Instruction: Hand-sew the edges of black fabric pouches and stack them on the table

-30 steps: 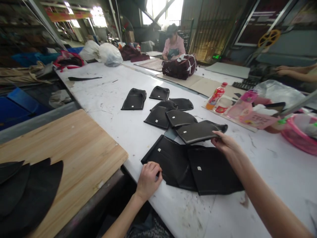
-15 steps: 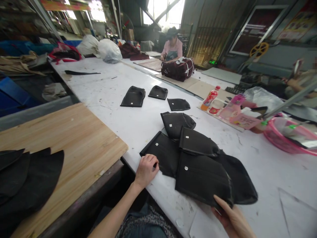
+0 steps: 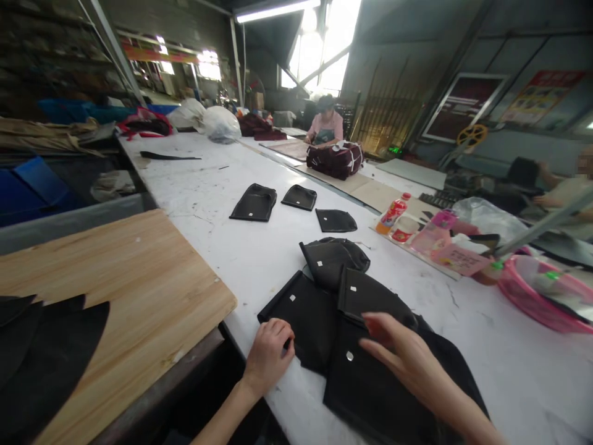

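Note:
On the white table, several flat black pouch-like pieces, each bearing a small pale label, overlap in front of me. My left hand rests with curled fingers at the near left edge of one black piece; something dark shows by the thumb, but I cannot make out what it is. Over the nearest black piece hovers my right hand, thumb and fingers apart and nothing between them. Just beyond its fingertips lies another black piece, partly overlapping its neighbours. A puffier piece sits behind these.
Farther off are three smaller black stacks or pieces. A red-capped bottle and pink basket stand at right. A wooden board with dark cut sheets is at left. A co-worker sits behind a maroon bundle.
My right hand has let go of the nearest black piece's lower right edge and moved up and left over it. My left hand stays by its piece. The camera view has tilted up.

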`<state>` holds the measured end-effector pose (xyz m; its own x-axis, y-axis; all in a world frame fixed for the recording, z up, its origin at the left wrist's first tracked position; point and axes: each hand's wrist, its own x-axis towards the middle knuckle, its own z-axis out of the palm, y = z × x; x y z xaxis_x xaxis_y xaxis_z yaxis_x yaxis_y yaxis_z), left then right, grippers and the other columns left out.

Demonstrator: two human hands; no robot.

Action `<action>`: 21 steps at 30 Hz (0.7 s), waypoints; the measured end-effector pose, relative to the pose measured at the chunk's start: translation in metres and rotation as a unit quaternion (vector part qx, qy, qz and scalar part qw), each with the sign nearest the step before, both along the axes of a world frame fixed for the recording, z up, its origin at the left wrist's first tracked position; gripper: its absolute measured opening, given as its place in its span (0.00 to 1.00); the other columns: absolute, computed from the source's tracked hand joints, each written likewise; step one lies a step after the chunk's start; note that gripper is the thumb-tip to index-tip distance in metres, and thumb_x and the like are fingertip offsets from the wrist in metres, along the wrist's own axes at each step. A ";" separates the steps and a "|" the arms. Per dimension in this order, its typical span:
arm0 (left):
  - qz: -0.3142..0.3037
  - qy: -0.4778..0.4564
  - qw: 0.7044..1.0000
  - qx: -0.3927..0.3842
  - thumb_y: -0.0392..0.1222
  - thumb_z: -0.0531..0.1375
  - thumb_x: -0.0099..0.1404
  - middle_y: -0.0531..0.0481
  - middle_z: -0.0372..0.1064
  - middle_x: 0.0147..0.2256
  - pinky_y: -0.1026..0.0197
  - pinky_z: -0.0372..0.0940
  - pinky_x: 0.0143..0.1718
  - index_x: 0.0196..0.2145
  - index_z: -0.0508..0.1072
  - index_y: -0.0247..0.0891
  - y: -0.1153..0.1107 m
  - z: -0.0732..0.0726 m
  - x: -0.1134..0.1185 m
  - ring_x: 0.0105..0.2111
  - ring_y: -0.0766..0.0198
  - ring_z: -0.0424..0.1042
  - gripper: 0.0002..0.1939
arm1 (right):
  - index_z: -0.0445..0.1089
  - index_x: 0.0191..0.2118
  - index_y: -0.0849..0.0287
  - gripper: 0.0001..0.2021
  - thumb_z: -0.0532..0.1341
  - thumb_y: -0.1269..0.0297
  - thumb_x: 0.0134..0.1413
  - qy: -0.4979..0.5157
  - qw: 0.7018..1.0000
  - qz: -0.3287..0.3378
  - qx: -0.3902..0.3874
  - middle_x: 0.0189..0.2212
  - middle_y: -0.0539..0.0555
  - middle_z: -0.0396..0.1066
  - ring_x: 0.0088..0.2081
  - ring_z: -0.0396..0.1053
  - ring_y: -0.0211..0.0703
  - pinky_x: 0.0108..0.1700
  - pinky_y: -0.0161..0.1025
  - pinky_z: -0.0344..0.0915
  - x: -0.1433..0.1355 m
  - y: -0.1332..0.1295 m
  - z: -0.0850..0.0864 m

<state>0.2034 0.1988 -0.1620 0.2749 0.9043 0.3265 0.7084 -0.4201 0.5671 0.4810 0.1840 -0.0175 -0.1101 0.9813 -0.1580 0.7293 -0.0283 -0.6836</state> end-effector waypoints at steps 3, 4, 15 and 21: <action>0.009 -0.012 1.000 -0.010 0.25 0.57 0.60 0.49 0.70 0.38 0.49 0.64 0.44 0.33 0.69 0.40 0.000 -0.001 0.001 0.41 0.54 0.68 0.10 | 0.63 0.63 0.55 0.29 0.65 0.58 0.56 -0.146 0.984 -0.021 0.097 0.59 0.65 0.65 0.58 0.65 0.65 0.57 0.54 0.63 -0.057 0.100 -0.014; 0.010 -0.015 1.000 -0.013 0.25 0.58 0.59 0.49 0.70 0.37 0.49 0.64 0.43 0.33 0.69 0.40 0.000 -0.002 0.001 0.41 0.54 0.68 0.10 | 0.60 0.65 0.58 0.34 0.68 0.60 0.53 -0.165 0.981 -0.049 0.084 0.61 0.68 0.62 0.61 0.62 0.67 0.58 0.56 0.62 -0.074 0.125 -0.025; 0.012 -0.032 0.999 -0.015 0.24 0.57 0.59 0.49 0.70 0.37 0.50 0.64 0.43 0.33 0.69 0.40 0.001 -0.005 0.002 0.40 0.54 0.68 0.11 | 0.72 0.33 0.61 0.07 0.57 0.69 0.56 0.059 0.969 -0.220 0.095 0.30 0.57 0.77 0.38 0.77 0.52 0.41 0.45 0.73 -0.022 0.199 -0.028; 0.010 -0.016 1.000 -0.020 0.25 0.57 0.60 0.49 0.70 0.38 0.51 0.63 0.43 0.33 0.69 0.39 0.001 -0.001 0.002 0.40 0.55 0.68 0.10 | 0.72 0.38 0.58 0.09 0.60 0.68 0.48 0.397 0.828 -0.330 0.219 0.28 0.52 0.77 0.34 0.77 0.49 0.37 0.43 0.76 0.055 0.143 0.043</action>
